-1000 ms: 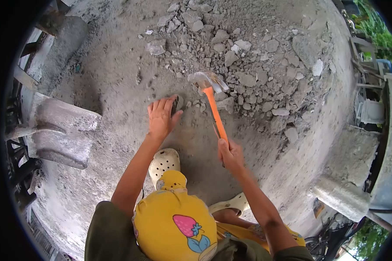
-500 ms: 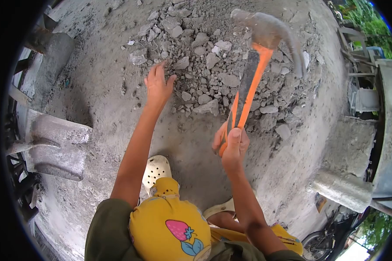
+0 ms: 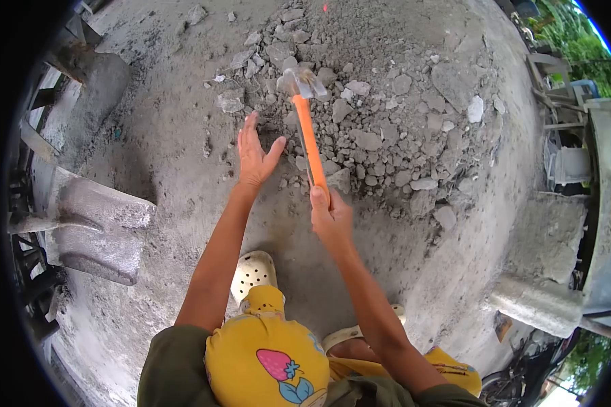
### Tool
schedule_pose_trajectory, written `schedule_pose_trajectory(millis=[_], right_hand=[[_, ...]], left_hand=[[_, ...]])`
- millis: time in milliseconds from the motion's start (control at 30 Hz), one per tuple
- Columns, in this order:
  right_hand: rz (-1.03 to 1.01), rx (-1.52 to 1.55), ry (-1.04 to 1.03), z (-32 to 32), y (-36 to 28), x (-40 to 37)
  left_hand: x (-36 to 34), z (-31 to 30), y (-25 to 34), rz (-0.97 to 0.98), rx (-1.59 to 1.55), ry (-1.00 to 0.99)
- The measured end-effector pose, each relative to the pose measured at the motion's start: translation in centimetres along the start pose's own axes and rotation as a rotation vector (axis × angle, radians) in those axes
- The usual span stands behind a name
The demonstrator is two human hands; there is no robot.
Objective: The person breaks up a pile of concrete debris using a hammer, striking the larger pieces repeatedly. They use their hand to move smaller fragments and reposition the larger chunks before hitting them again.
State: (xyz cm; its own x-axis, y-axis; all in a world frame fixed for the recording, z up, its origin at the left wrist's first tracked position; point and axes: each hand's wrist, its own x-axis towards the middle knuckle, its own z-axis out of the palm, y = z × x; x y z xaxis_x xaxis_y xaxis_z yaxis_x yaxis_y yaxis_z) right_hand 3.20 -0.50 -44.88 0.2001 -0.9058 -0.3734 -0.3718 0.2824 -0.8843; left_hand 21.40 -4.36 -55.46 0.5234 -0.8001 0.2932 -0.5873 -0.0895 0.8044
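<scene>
My right hand [image 3: 332, 218] grips the lower handle of a claw hammer [image 3: 310, 146] with an orange and black handle. The hammer's metal head, slightly blurred, overlaps the upper part of a heap of broken concrete rubble [image 3: 400, 129]. Fingers apart and holding nothing, my left hand [image 3: 258, 154] is at the heap's left edge, with the thumb towards the hammer. Just above its fingertips lies a pale chunk of concrete [image 3: 231, 101].
A shovel blade [image 3: 98, 224] rests on the dusty ground at left. My cream clog [image 3: 254, 271] stands below the rubble. At right are a grey cylindrical block [image 3: 536, 304] and a rough slab [image 3: 550, 234]; a motorcycle [image 3: 523, 373] is at lower right.
The hammer has swung left and down from its raised position, its head now over the rubble near my left hand. My left hand remains spread and appears slightly lower and further right.
</scene>
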Motion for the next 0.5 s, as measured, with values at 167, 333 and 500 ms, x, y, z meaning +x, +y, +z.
schedule_pose_trajectory(millis=[167,333,500], right_hand=[[-0.146,-0.295,0.173,-0.6,2.6,1.0],[0.217,0.107,0.023,-1.1,1.7,2.4],[-0.131,0.081,0.089,-1.4,-0.4,0.1]], left_hand=[[0.2,0.6,0.0,-0.125,-0.384,0.103],[0.8,1.1,1.3,-0.163,-0.392,0.087],[1.9,2.3,1.8,-0.210,-0.527,0.149]])
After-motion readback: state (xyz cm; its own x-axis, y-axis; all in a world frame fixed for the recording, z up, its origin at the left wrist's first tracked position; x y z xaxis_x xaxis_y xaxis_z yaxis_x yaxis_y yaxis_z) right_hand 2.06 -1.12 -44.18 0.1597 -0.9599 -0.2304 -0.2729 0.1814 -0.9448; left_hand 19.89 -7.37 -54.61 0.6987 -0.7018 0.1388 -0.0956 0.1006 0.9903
